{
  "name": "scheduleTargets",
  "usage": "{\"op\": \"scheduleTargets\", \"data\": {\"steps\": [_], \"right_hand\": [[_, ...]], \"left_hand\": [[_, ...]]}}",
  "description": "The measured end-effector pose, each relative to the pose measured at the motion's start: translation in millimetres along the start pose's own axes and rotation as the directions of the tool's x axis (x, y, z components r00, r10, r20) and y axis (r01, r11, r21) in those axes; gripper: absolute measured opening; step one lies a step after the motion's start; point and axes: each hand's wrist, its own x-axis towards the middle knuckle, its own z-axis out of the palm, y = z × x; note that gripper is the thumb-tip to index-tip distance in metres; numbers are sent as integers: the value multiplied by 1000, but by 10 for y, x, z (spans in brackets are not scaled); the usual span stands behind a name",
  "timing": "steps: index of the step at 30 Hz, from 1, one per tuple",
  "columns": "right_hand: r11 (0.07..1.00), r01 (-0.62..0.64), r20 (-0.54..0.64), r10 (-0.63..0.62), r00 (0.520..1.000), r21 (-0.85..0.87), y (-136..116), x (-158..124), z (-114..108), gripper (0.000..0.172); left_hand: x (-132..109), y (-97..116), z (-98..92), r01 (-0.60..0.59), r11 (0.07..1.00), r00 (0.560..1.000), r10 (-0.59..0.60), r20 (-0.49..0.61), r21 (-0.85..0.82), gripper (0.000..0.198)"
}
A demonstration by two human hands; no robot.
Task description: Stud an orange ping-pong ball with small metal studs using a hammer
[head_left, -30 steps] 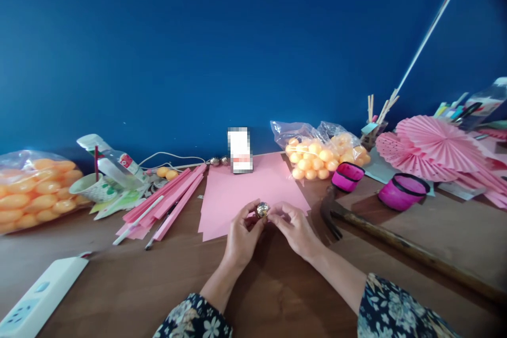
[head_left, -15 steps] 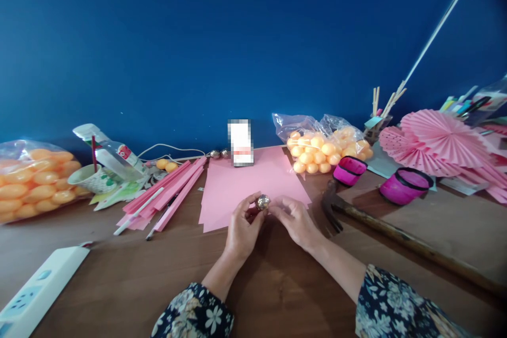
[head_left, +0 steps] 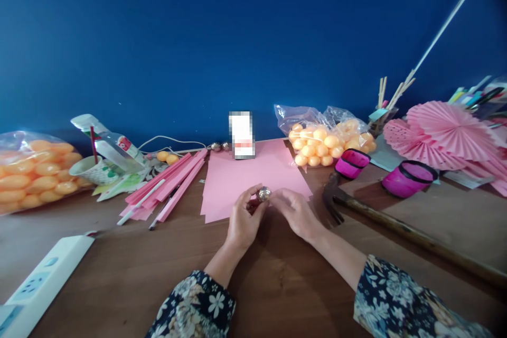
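My left hand (head_left: 246, 216) pinches a small shiny metallic ball (head_left: 263, 194) between thumb and fingers, just over the near part of the pink paper sheets (head_left: 253, 174). At the ball's right side is my right hand (head_left: 297, 212), with thumb and forefinger closed together in a pinch. Its fingertips are at or very near the ball, and anything between them is too small to make out. Two similar metallic balls (head_left: 216, 146) lie at the wall behind the paper.
Folded pink strips (head_left: 166, 190) and a power strip (head_left: 49, 274) lie left. A hammer (head_left: 396, 229), magenta bands (head_left: 410, 178) and pink paper fans (head_left: 439, 134) are right. Bags of orange balls (head_left: 317, 142) stand at the back. A blurred-out upright phone-like object (head_left: 242, 134) stands on the paper.
The whole view has shifted slightly, so things sit a little higher in the picture. Both hands keep nearly the same pose around the metallic ball.
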Motion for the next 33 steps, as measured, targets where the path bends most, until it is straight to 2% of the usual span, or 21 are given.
{"op": "scheduleTargets", "data": {"steps": [8,16,19,25,33], "right_hand": [[999,12,18,-11,1000,-50,34,-7,-8,17],[993,59,-85,-68,994,-104,56,-17,-23,12],[993,76,-105,-86,991,-95,67,-5,-23,15],[991,85,-138,-99,985,-106,91,-5,-17,14],[976,69,-204,-111,973,-206,83,-20,-15,11]], "left_hand": [[0,33,1,-15,999,1000,16,-20,43,39],[5,38,3,-3,999,999,4,-33,44,40],[2,53,10,11,999,999,-10,-36,47,40],[2,25,-3,-2,997,1000,3,-24,74,40],[10,6,-7,-18,989,1000,17,5,145,40]]}}
